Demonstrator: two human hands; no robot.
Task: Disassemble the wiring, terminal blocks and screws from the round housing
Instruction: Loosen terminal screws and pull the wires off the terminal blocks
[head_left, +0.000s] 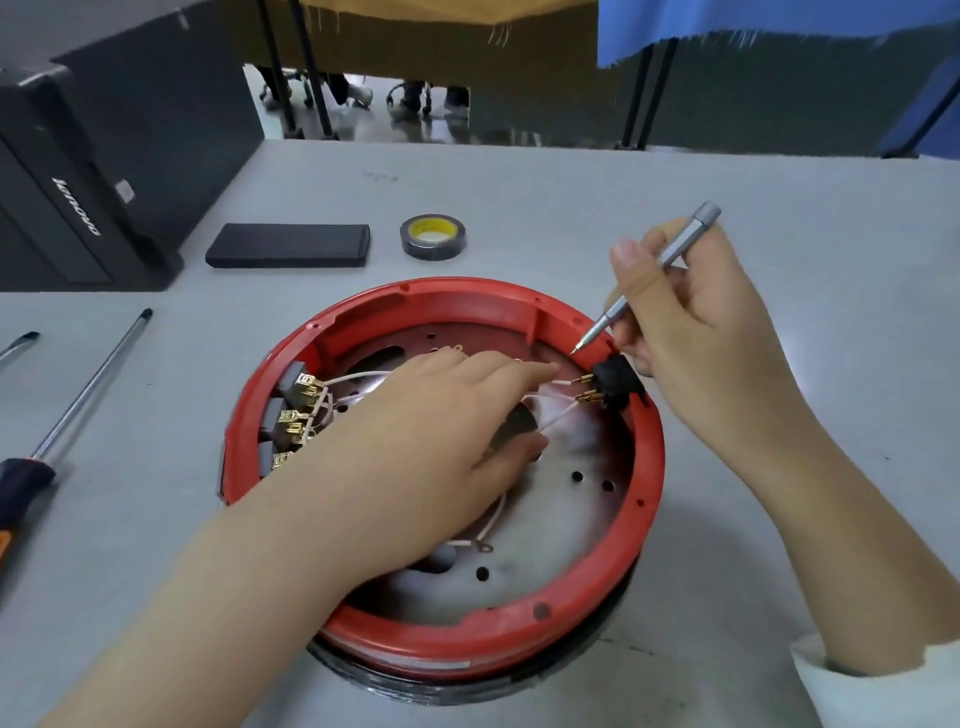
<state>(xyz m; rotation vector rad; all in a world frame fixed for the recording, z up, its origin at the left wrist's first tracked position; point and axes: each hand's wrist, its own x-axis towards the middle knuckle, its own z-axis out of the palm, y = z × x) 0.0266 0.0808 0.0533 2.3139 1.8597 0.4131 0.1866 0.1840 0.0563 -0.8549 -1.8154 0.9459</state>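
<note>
Forearms enter from the lower frame: left hand (441, 415) lies inside the red plastic housing (644, 499) at centre, fingers pinching thin white wires (558, 413) that run rightward to a black terminal block (615, 382) on the right rim. Right hand (691, 317), nearer the block, grips a slim metal screwdriver (660, 270) slanting down-left, tip just above it

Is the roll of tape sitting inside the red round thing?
No, the roll of tape lies on the grey table behind the red round housing, beside a flat black case.
</note>
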